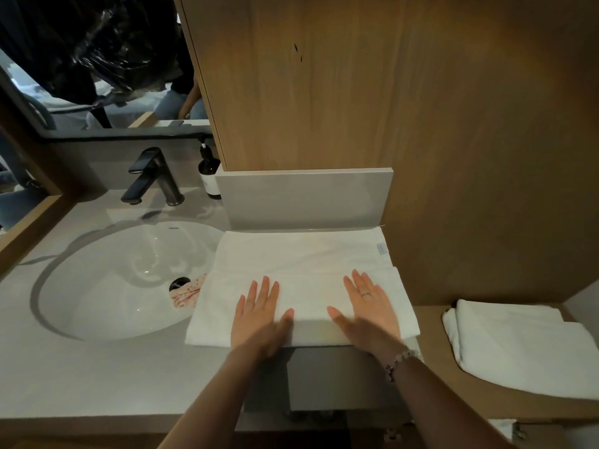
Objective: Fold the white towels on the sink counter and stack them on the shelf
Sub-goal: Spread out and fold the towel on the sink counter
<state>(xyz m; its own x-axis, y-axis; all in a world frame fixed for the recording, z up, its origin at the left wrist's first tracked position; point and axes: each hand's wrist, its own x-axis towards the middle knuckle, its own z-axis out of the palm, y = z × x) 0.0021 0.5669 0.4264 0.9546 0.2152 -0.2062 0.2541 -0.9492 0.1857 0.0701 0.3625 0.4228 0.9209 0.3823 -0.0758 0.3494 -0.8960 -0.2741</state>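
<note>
White towel lies under both palms: left hand and right hand press flat on its near folded layer, fingers straight, gripping nothing. It sits on the sink counter just right of the basin, long axis running left to right. Folded towels lie on the shelf to its right, nearer the right hand

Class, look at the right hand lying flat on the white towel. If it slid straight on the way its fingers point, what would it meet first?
The right hand would cross the rest of the white towel, then likely meet the grey upstand behind it.
</note>
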